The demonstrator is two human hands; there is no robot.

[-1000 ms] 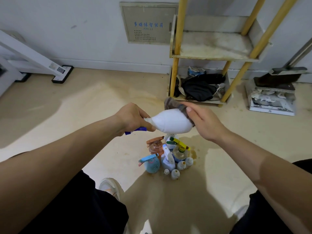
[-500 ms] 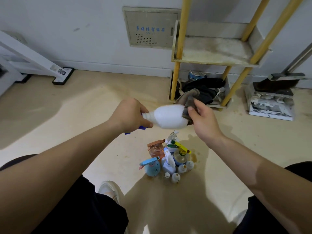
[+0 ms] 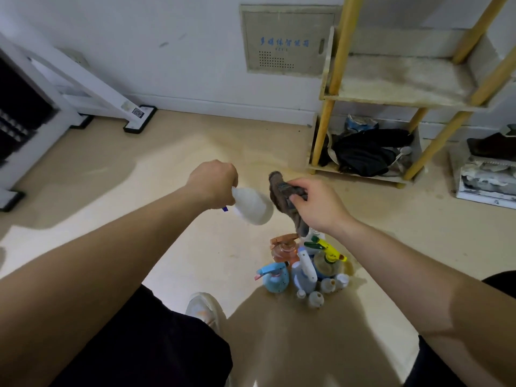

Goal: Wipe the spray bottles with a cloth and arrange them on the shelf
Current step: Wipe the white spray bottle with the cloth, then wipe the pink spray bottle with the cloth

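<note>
White bottle [image 3: 252,208] blurred, head mostly hidden in left hand [image 3: 213,181].

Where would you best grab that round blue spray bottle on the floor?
Judging by its pose, take the blue spray bottle by the narrow neck under its trigger, from above and the left: it stands upright at the group's left edge, other bottles crowding its right.

Soft, even indoor light leaves pale patches on the glossy beige floor [image 3: 178,152], with broad soft-edged shadows pooling at the left and along the bottom edge. The white plastic spray bottle [image 3: 252,208] smears with motion blur. Wide-angle distortion bows the yellow-posted wooden shelf [image 3: 391,99] at right.
</note>
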